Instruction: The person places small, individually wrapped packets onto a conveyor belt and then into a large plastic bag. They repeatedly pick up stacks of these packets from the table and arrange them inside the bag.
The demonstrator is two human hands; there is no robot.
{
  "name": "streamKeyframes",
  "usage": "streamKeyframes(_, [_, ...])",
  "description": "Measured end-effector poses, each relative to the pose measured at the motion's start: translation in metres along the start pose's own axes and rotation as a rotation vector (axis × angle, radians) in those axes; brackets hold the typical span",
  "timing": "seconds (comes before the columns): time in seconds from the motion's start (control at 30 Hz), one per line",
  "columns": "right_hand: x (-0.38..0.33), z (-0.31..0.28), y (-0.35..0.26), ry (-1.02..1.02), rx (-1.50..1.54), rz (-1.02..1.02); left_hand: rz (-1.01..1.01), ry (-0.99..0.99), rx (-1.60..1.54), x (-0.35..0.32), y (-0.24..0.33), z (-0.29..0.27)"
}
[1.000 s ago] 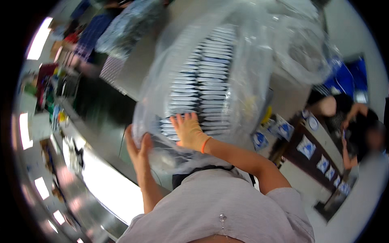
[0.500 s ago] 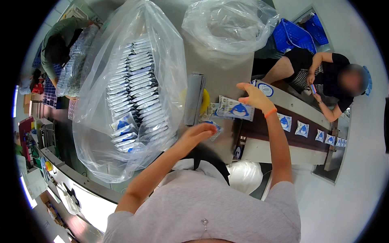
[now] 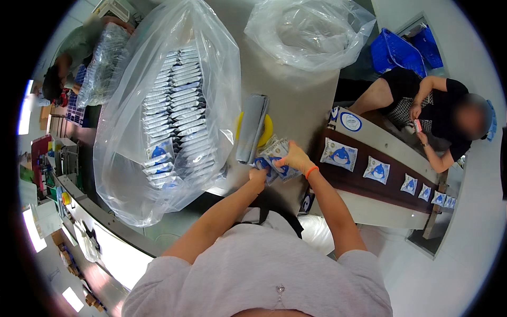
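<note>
Head view is showing both hands meeting over a small bunch of sachets [image 3: 275, 158], white packets with a blue printed figure, just at the table's near edge. Right hand [image 3: 296, 158] is closing its fingers over the top of the bunch, and left hand [image 3: 259, 173] is pinching the lower end from seven o'clock. At eleven o'clock of the hands a grey folded roll [image 3: 252, 128] is lying across a yellow disc [image 3: 264, 129]; at nine o'clock a big clear bag [image 3: 169, 111] is standing full of stacked packets. At three o'clock more packets are riding a dark conveyor belt [image 3: 364, 182]. My judgement: the slick packets could be fanning out and slipping off the table [image 3: 296, 100] edge if either grip loosens
</note>
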State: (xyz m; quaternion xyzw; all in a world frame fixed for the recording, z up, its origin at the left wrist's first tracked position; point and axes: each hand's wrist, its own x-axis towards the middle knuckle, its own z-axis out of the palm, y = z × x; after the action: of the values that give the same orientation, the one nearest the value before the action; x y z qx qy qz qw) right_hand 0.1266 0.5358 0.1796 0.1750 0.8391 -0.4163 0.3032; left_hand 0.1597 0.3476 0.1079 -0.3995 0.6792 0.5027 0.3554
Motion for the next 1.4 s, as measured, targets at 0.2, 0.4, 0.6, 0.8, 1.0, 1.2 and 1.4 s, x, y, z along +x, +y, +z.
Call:
streamKeyframes(0.2, [-0.082,0.0,-0.011,0.007,0.778,0.002,0.226,-0.201,0.197,0.023,-0.031,-0.041])
streamKeyframes(0.4, [-0.128,0.032,-0.013,-0.219,1.265,-0.042,0.409,-0.501,0.194,-0.097,0.025,-0.087])
streamKeyframes(0.6, [-0.132,0.071,-0.043,-0.139,1.617,-0.328,1.215,-0.356,0.474,-0.183,0.103,-0.159])
streamKeyframes(0.8, [-0.089,0.024,-0.197,-0.193,1.296,-0.472,1.245,0.106,0.985,-0.118,0.221,-0.304])
streamKeyframes(1.0, [0.042,0.056,-0.341,-0.353,0.753,-0.466,0.435,0.184,1.407,0.04,0.201,-0.361])
streamKeyframes(1.2, [0.097,0.1,-0.394,-0.253,0.172,-0.503,0.576,0.057,1.55,0.018,0.196,-0.356])
streamKeyframes(1.4, [0.05,0.156,-0.434,-0.002,-0.762,-0.799,1.027,-0.112,1.561,-0.059,0.124,-0.372])
